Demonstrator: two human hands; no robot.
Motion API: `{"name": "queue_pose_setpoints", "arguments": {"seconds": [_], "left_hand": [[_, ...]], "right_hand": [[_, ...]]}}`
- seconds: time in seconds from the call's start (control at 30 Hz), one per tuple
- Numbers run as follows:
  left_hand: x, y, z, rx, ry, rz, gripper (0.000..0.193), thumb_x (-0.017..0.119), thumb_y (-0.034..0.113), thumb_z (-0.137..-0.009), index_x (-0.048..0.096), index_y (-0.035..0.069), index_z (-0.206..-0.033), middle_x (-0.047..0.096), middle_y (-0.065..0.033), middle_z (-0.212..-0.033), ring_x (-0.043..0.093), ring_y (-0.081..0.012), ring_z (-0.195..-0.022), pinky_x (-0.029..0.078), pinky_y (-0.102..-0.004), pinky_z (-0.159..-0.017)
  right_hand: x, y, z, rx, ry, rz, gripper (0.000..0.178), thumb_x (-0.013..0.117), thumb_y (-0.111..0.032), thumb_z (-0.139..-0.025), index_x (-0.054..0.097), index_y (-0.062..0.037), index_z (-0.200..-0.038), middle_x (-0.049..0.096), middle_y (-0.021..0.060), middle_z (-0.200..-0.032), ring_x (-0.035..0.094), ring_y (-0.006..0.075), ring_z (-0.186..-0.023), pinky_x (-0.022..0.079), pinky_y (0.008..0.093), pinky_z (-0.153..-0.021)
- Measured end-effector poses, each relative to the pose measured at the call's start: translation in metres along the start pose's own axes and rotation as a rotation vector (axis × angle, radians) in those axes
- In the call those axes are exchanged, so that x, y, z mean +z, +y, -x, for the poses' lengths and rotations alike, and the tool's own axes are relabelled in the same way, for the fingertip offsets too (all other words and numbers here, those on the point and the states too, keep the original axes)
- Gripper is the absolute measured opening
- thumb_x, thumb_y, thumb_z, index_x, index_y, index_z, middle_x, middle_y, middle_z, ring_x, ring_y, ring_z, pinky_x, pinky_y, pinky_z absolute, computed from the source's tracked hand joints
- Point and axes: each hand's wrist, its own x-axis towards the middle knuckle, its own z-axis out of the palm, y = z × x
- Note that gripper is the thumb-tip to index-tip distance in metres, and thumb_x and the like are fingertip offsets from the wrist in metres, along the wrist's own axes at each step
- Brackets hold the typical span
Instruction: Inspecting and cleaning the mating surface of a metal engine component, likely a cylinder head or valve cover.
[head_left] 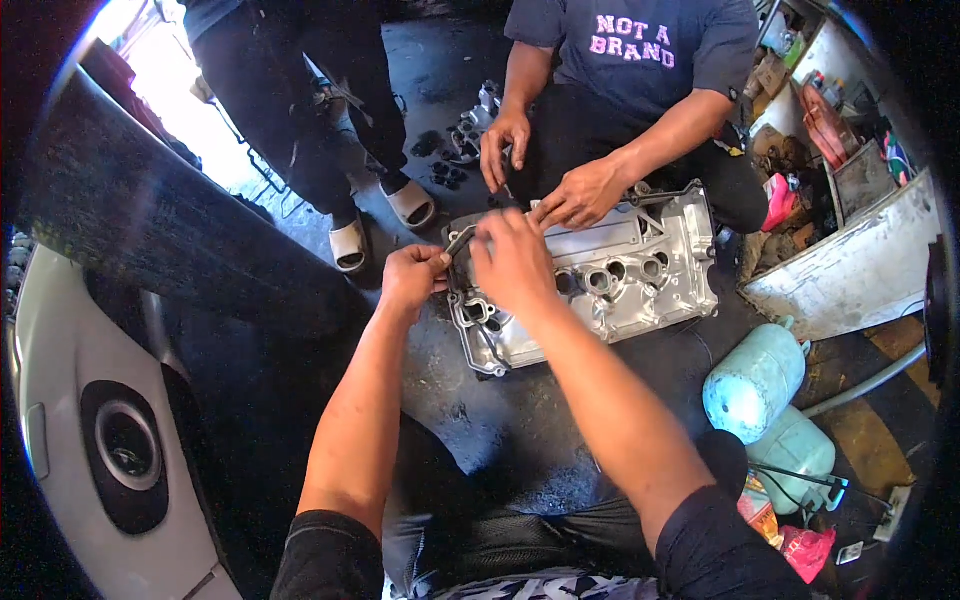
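Note:
A silver metal engine valve cover [628, 312] lies on the dark floor in front of me, its hollow side up. A thin black rubber gasket [462, 241] shows along its left end. My left hand [410, 280] pinches that gasket near the far left corner of the cover. Over the left part of the cover, my right hand [514, 265] has its fingers bent down; motion blurs the fingertips and hides what they touch. Across from me, another person's two hands [582, 196] work at the cover's far edge.
A second person in sandals [412, 204] stands at the far left. Metal parts [467, 138] lie on the floor beyond the cover. Two pale green gas cylinders [752, 383] are at the right. A car bumper with a round lamp [128, 452] is at the left.

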Motion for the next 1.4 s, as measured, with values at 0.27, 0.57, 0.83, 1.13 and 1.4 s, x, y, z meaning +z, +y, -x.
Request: {"name": "queue_pose_setpoints", "arguments": {"seconds": [0.27,0.57,0.83,1.13,1.4], "left_hand": [[0.014,0.001,0.017,0.014,-0.049,0.079,0.025,0.073,0.017,-0.099,0.067,-0.002,-0.114,0.073,-0.0065,-0.096,0.07,-0.0164,-0.082,0.059,-0.0318,-0.071],[0.014,-0.001,0.031,0.017,-0.05,-0.014,0.03,0.075,0.018,-0.097,0.066,-0.002,-0.118,0.072,-0.0073,-0.1,0.069,-0.0145,-0.087,0.059,-0.0308,-0.071],[0.008,-0.015,0.034,0.026,-0.105,-0.172,0.023,0.074,0.013,-0.097,0.065,-0.001,-0.113,0.071,-0.0056,-0.097,0.068,-0.0139,-0.082,0.059,-0.0299,-0.071],[0.007,-0.035,0.047,0.094,-0.141,-0.171,0.023,0.076,0.01,-0.094,0.066,-0.002,-0.112,0.073,-0.0066,-0.095,0.069,-0.0141,-0.081,0.059,-0.0294,-0.07],[0.012,-0.049,0.061,0.041,-0.188,0.134,0.031,0.073,0.015,-0.098,0.065,-0.005,-0.122,0.074,-0.0086,-0.102,0.071,-0.0157,-0.089,0.059,-0.0302,-0.075]], "right_hand": [[-0.008,-0.024,0.11,0.401,-0.566,-0.001,0.031,0.071,-0.022,-0.091,0.061,-0.0057,-0.116,0.073,0.0249,-0.091,0.072,0.0458,-0.088,0.056,0.0551,-0.08],[0.01,-0.044,0.104,0.406,-0.486,-0.101,0.032,0.065,-0.019,-0.096,0.057,-0.0058,-0.124,0.071,0.0284,-0.084,0.071,0.0489,-0.08,0.058,0.0583,-0.074],[0.018,-0.045,0.108,0.381,-0.529,-0.083,0.029,0.065,-0.018,-0.095,0.059,-0.0054,-0.121,0.071,0.0277,-0.089,0.071,0.0477,-0.083,0.058,0.0576,-0.075],[-0.01,-0.02,0.134,0.245,-0.437,-0.123,0.024,0.071,-0.017,-0.087,0.068,-0.0064,-0.109,0.071,0.0179,-0.105,0.07,0.0411,-0.092,0.058,0.0505,-0.081],[-0.012,-0.014,0.161,0.131,-0.364,-0.008,0.021,0.07,-0.015,-0.088,0.068,-0.0083,-0.107,0.07,0.0141,-0.103,0.068,0.0365,-0.099,0.057,0.0472,-0.083]]}}
